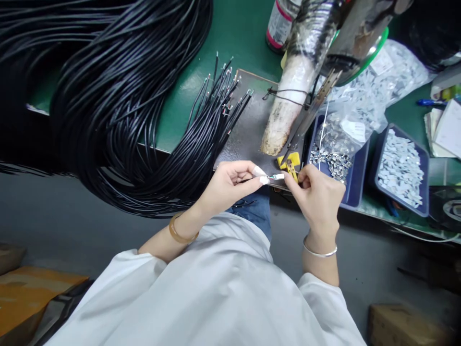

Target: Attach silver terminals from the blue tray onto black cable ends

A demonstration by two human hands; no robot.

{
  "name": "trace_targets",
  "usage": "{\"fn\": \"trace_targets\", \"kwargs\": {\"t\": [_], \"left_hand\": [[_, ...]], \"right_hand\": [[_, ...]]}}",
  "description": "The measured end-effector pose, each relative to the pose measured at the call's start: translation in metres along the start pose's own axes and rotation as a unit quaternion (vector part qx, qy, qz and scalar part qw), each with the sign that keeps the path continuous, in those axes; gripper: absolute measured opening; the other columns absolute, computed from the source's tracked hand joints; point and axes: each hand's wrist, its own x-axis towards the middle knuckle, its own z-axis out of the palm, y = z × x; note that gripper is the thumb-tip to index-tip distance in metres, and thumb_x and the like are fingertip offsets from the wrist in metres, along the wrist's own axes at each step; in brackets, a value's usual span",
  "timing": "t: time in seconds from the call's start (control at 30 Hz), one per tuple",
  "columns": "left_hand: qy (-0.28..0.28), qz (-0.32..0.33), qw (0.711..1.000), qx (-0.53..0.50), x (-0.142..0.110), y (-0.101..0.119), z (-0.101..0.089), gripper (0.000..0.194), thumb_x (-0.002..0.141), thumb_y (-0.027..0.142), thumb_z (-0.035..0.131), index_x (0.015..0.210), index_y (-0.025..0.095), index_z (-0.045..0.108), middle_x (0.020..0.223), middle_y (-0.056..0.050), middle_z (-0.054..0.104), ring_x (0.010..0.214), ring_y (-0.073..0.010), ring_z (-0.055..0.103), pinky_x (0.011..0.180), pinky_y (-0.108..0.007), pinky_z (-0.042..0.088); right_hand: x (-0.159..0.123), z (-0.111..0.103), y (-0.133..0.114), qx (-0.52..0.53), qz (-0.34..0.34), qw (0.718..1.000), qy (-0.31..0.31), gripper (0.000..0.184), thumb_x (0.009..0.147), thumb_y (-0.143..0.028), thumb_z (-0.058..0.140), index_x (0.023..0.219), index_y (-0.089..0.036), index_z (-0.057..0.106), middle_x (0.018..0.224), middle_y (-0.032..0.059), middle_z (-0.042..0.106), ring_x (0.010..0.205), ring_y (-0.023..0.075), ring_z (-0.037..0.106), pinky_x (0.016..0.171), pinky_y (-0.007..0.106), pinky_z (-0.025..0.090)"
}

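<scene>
My left hand [230, 185] is closed in a pinch on the end of a thin black cable, whose small metal terminal [277, 177] sticks out past my fingertips. My right hand [319, 197] is closed too, its fingertips meeting the same terminal from the right, just below a yellow fixture [290, 162] at the tip of a wrapped tool [295, 91]. A thick bundle of black cables [118, 105] hangs over the bench edge to the left, its terminal ends [225, 89] fanned over a dark plate [248, 129].
A blue tray [355, 180] of small metal clips and another blue tray [427, 166] of white pieces stand at the right. Plastic bags of parts [374, 91] lie behind them, with a bottle [281, 24] on the green bench [237, 33]. Cardboard boxes [32, 293] sit on the floor.
</scene>
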Motion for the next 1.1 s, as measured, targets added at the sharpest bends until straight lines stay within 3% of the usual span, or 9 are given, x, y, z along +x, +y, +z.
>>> {"fn": "trace_targets", "kwargs": {"t": [0.1, 0.17, 0.23, 0.3, 0.43, 0.8, 1.1], "left_hand": [[0.008, -0.002, 1.000, 0.003, 0.008, -0.007, 0.010, 0.009, 0.074, 0.020, 0.076, 0.079, 0.012, 0.076, 0.064, -0.001, 0.068, 0.057, -0.0073, 0.056, 0.055, -0.018, 0.044], [0.019, 0.003, 1.000, 0.008, 0.011, -0.011, 0.015, 0.010, 0.074, 0.018, 0.076, 0.081, 0.013, 0.078, 0.064, -0.001, 0.069, 0.059, -0.0086, 0.059, 0.058, -0.018, 0.046], [0.024, 0.011, 1.000, 0.002, 0.013, -0.013, 0.018, 0.012, 0.074, 0.017, 0.074, 0.084, 0.013, 0.079, 0.067, -0.002, 0.072, 0.064, -0.0099, 0.062, 0.062, -0.019, 0.049], [0.023, 0.019, 1.000, -0.011, 0.014, -0.012, 0.020, 0.014, 0.074, 0.017, 0.073, 0.085, 0.013, 0.079, 0.072, -0.002, 0.075, 0.067, -0.0104, 0.065, 0.067, -0.020, 0.052], [0.029, 0.023, 0.999, -0.009, 0.016, -0.009, 0.022, 0.012, 0.074, 0.017, 0.071, 0.082, 0.012, 0.079, 0.074, -0.002, 0.076, 0.067, -0.0099, 0.065, 0.067, -0.019, 0.053], [0.059, 0.030, 0.997, 0.026, 0.016, -0.001, 0.023, 0.011, 0.074, 0.017, 0.073, 0.083, 0.013, 0.079, 0.079, -0.002, 0.077, 0.067, -0.0105, 0.068, 0.063, -0.018, 0.054], [0.045, 0.040, 0.998, 0.019, 0.013, -0.007, 0.021, 0.012, 0.075, 0.013, 0.072, 0.085, 0.013, 0.080, 0.076, -0.002, 0.077, 0.063, -0.0085, 0.066, 0.063, -0.017, 0.053]], "right_hand": [[-0.004, 0.005, 0.000, 0.108, 0.044, 0.987, 0.115, 0.019, 0.092, -0.039, 0.063, 0.090, -0.021, 0.058, 0.056, -0.0084, 0.046, 0.045, 0.0078, 0.042, 0.048, 0.025, 0.031], [-0.009, 0.008, -0.007, 0.233, 0.048, 0.953, 0.187, 0.015, 0.097, -0.029, 0.056, 0.109, -0.021, 0.057, 0.066, -0.0055, 0.060, 0.046, 0.0089, 0.053, 0.046, 0.023, 0.040], [-0.013, 0.010, -0.016, 0.310, 0.031, 0.923, 0.224, 0.017, 0.096, -0.020, 0.057, 0.113, -0.023, 0.059, 0.079, -0.0019, 0.071, 0.058, 0.0122, 0.068, 0.052, 0.024, 0.052], [-0.015, 0.012, -0.024, 0.313, -0.004, 0.923, 0.224, 0.017, 0.090, -0.014, 0.065, 0.105, -0.023, 0.064, 0.090, 0.0001, 0.076, 0.076, 0.0163, 0.076, 0.065, 0.028, 0.061], [-0.011, 0.018, -0.029, 0.288, -0.063, 0.936, 0.191, 0.015, 0.085, -0.010, 0.070, 0.092, -0.023, 0.065, 0.102, 0.0028, 0.077, 0.093, 0.0182, 0.076, 0.081, 0.034, 0.065], [-0.005, 0.019, -0.032, 0.314, -0.057, 0.930, 0.184, 0.016, 0.085, -0.009, 0.068, 0.091, -0.022, 0.062, 0.106, 0.0047, 0.075, 0.093, 0.0186, 0.075, 0.079, 0.036, 0.068], [-0.010, 0.018, -0.030, 0.328, -0.061, 0.929, 0.158, 0.016, 0.085, -0.009, 0.067, 0.091, -0.023, 0.060, 0.107, 0.0050, 0.075, 0.095, 0.0178, 0.075, 0.081, 0.035, 0.068]]}}
